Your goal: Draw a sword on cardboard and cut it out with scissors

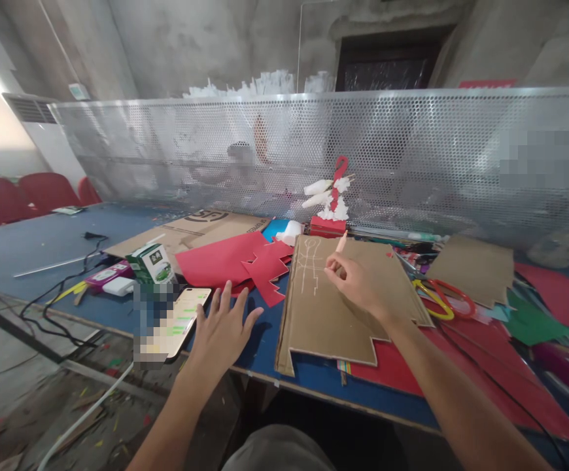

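My right hand [350,278] is closed around a slim, light-coloured pencil [342,242], with its upper end rising above my fingers. Under that hand lies a piece of brown cardboard [333,327] with a notched lower edge. White drawn lines [311,265] mark its upper left part, just left of my fingers. My left hand [223,327] has its fingers spread and holds nothing. It rests beside a phone [186,320] with a lit screen, at the table's front edge. Cut red sheets [220,258] lie beyond the left hand.
Scissors [441,301] with yellow and red handles lie right of the cardboard. A green carton [152,265] and a white charger [118,286] stand left of the phone. At the back, a red-and-white paper piece [333,203] stands before a perforated metal screen [191,144]. Cables trail leftwards.
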`<state>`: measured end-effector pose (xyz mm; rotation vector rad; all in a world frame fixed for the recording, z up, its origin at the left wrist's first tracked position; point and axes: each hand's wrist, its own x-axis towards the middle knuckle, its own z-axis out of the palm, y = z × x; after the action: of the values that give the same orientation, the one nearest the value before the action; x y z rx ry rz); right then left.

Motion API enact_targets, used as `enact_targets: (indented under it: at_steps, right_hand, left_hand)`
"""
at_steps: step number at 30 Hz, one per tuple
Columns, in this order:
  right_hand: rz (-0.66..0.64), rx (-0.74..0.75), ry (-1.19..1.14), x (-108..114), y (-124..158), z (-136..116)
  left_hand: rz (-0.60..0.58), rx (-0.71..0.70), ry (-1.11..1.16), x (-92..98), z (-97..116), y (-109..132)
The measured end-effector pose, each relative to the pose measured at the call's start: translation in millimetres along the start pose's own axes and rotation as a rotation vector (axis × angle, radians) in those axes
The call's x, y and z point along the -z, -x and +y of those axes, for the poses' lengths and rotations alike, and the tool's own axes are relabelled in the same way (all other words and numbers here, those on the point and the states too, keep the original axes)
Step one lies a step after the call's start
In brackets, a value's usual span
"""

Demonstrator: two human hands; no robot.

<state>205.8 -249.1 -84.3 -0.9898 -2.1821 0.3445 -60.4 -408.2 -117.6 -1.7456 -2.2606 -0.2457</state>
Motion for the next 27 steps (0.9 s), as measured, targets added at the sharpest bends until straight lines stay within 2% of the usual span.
enact_targets:
  at_steps: [5,11,19,27]
  right_hand:
    - [0.009,0.001,0.038,-1,0,2]
    - [-0.014,-0.001,0.059,0,0,1]
    - [-0.03,0.025,0.085,1,0,-2]
    - [-0.046,0.041,0.115,2,1,-3]
  left_hand:
    - [0.005,0.021,-0.017,6.9,-2,5]
    - [-0.044,0.084,-0.005,11.4,-1,10]
    - [-0.057,0.027,-0.034,2.1,3,-1]
    - [0.003,-0.048,0.0,-6.3,0,-6]
